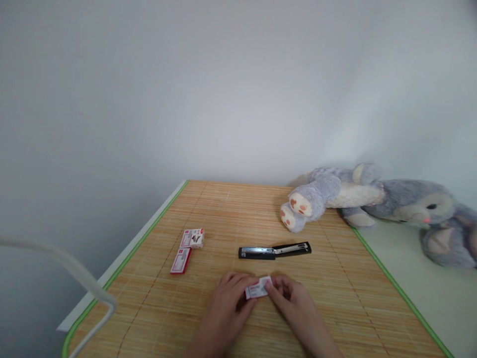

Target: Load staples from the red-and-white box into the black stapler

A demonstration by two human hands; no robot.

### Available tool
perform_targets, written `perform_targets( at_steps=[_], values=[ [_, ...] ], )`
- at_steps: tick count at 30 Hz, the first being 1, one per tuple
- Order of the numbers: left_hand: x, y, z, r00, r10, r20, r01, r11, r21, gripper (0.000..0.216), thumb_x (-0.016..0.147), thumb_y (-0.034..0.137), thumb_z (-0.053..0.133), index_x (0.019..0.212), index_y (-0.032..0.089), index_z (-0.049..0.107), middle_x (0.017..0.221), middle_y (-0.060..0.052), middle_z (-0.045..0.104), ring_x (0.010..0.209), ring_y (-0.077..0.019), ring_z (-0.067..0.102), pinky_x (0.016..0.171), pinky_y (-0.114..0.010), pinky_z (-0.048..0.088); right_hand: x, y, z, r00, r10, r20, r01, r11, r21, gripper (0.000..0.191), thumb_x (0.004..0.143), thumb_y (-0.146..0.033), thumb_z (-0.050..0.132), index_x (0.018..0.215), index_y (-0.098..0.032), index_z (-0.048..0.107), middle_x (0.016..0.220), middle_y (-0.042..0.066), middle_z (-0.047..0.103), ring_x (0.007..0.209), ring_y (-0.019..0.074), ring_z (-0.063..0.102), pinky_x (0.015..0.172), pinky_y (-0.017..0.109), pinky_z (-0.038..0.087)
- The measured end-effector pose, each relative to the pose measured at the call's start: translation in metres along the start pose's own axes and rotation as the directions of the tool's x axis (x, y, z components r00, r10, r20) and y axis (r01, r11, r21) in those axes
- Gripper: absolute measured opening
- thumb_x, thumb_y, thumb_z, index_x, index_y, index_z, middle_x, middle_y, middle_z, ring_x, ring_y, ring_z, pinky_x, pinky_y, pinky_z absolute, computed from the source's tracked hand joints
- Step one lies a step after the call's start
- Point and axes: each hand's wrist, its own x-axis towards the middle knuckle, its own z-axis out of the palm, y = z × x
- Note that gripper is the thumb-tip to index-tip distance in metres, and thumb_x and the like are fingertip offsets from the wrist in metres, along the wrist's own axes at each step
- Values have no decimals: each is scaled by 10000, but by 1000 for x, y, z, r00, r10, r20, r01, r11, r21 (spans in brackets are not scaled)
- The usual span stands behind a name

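Both my hands meet low at the middle of a bamboo mat [238, 214]. My left hand [227, 306] and my right hand [294, 301] pinch a small red-and-white staple box [258, 288] between their fingertips, just above the mat. Just beyond the box lies a black stapler [275, 251], swung open flat with its metal staple rail showing. Two more red-and-white staple boxes sit to the left: one [193, 238] farther back, one [181, 260] nearer me.
A grey plush rabbit [372, 199] lies on its side at the back right, its feet over the mat's corner. The mat has a green border [122, 268]. A pale cord [74, 271] crosses the lower left. A plain white wall stands behind.
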Motion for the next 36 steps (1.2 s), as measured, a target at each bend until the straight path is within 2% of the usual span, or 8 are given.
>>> perform_targets(
  at_steps=[4, 10, 15, 18, 21, 24, 29, 36],
  values=[
    [11, 5, 2, 1000, 3, 8, -2, 998, -69, 454, 875, 143, 716, 1270, 363, 681, 1259, 6, 732, 1195, -229, 618, 1065, -407, 521, 8, 14, -17, 998, 56, -5, -56, 998, -39, 460, 903, -601, 606, 758, -172, 689, 654, 3, 629, 611, 160, 525, 591, 280, 373],
    [4, -13, 0, 1000, -4, -8, 4, 999, -35, 500, 892, 192, 730, 1353, 362, 640, 1333, -10, 703, 1260, -245, 596, 1121, -445, 497, 6, 25, -29, 995, 74, -74, -78, 995, -60, 457, 876, -643, 622, 745, -205, 642, 636, -15, 597, 607, 162, 526, 578, 274, 363],
    [-3, -24, -6, 996, -50, -71, 52, 998, 30, 486, 896, 255, 738, 1355, 379, 635, 1382, -15, 660, 1305, -262, 566, 1148, -476, 473, 1, 28, -28, 986, 72, -152, -71, 997, 17, 415, 891, -644, 622, 863, -230, 618, 593, -49, 556, 569, 164, 535, 579, 273, 398],
    [0, -21, -8, 996, -71, -58, 74, 996, 50, 615, 823, 268, 809, 1395, 381, 613, 1385, -36, 653, 1293, -297, 560, 1125, -506, 479, 1, 19, -23, 984, -8, -176, -12, 994, -112, 383, 939, -585, 583, 1009, -227, 701, 594, -41, 565, 585, 182, 555, 592, 285, 405],
    [7, -11, -6, 999, -51, -15, 52, 996, 77, 583, 806, 260, 818, 1348, 388, 648, 1331, -36, 669, 1246, -300, 573, 1076, -495, 494, 7, -5, -12, 994, -105, -36, 85, 926, -367, 233, 944, -426, 603, 942, -275, 781, 650, -13, 659, 615, 189, 609, 610, 290, 395],
    [14, -2, -2, 999, -51, 7, 50, 994, 94, 403, 847, 255, 779, 1226, 374, 709, 1226, -25, 692, 1172, -275, 597, 1025, -460, 499, 16, -33, -4, 980, -147, 132, 197, 777, -597, 193, 874, -215, 636, 802, -301, 793, 745, 3, 764, 714, 209, 702, 640, 291, 397],
    [14, -3, 0, 998, -64, -4, 64, 995, 80, 407, 809, 218, 803, 1180, 364, 720, 1214, -18, 682, 1166, -272, 586, 1026, -449, 476, 32, -59, 8, 967, -130, 221, 256, 507, -823, 170, 815, -119, 673, 743, -219, 790, 772, 107, 786, 711, 251, 740, 618, 291, 430],
    [14, -1, -1, 997, -69, -26, 71, 996, 62, 386, 809, 194, 792, 1147, 371, 732, 1179, -4, 683, 1158, -261, 581, 1020, -427, 459, 35, -69, 5, 934, -162, 318, 355, 501, -789, 159, 845, -113, 645, 770, -193, 761, 827, 121, 787, 775, 259, 735, 675, 302, 460]
  ],
)
